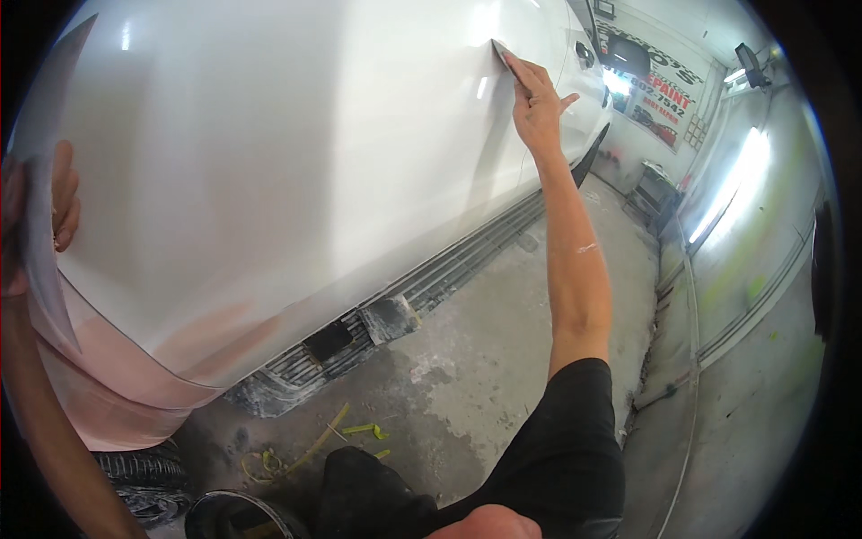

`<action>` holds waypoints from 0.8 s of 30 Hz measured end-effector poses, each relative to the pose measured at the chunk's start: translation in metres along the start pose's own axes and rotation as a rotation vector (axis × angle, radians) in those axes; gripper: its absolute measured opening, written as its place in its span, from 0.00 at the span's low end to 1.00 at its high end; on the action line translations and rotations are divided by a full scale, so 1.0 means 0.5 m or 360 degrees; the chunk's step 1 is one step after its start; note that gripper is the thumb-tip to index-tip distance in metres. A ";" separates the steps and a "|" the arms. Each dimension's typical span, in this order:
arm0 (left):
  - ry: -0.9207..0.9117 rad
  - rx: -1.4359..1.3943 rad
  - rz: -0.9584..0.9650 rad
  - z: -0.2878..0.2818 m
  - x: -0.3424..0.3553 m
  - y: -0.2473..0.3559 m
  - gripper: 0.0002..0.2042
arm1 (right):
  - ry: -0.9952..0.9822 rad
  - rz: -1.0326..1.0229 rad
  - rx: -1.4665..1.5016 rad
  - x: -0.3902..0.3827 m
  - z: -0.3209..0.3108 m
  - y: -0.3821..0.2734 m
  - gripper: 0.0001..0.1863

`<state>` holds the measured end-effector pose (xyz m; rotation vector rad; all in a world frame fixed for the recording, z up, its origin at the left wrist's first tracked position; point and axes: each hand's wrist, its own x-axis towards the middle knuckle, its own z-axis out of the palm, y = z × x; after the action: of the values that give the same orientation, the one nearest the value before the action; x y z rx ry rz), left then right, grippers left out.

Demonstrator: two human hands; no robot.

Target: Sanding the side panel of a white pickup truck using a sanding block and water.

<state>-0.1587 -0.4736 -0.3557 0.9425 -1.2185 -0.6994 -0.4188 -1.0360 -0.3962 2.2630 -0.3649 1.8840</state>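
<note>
The large white side of a vehicle (260, 153) fills the left and middle of the view, with pinkish areas low down near the wheel. My right arm reaches up and away along it. My right hand (539, 103) is closed on a thin, dark-edged flat piece (499, 52) that looks like sandpaper, laid against the white panel. At the far left edge, my left hand (65, 196) grips a thin, curved grey sheet (40, 207), its fingers on one side and the rest of the hand on the other. The sheet's kind is not clear.
A ridged running board (435, 289) juts out below the panel. Beneath lie yellow tape scraps (364, 430), a tyre (139, 476) and a black bucket (235, 514). A grey wall with a light tube (732, 184) stands right; a cart (653, 193) is farther back.
</note>
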 end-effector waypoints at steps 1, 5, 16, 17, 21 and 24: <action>0.0053 -0.0024 -0.0065 0.002 0.000 0.006 0.27 | -0.0024 -0.0007 -0.0014 -0.008 0.002 0.002 0.25; 0.0034 0.0461 0.0142 0.007 0.009 0.000 0.26 | -0.0187 0.0021 -0.0013 0.002 -0.021 0.006 0.24; -0.0431 0.0212 0.0207 -0.026 0.034 -0.031 0.24 | -0.0012 -0.0041 0.0001 -0.007 -0.003 0.019 0.23; -0.0416 0.0225 0.0207 -0.026 0.023 -0.023 0.24 | 0.0007 -0.0080 -0.0002 -0.013 0.002 0.014 0.23; -0.0046 0.0332 0.0096 -0.004 0.008 -0.002 0.24 | -0.0159 0.0008 0.0038 -0.023 -0.013 0.014 0.22; 0.0037 0.0467 0.0159 0.011 0.004 0.004 0.24 | -0.0046 0.0022 0.0061 0.001 -0.001 0.013 0.22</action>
<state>-0.1636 -0.4753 -0.3526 1.1191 -1.3609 -0.4356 -0.4211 -1.0420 -0.3959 2.3202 -0.3523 1.8825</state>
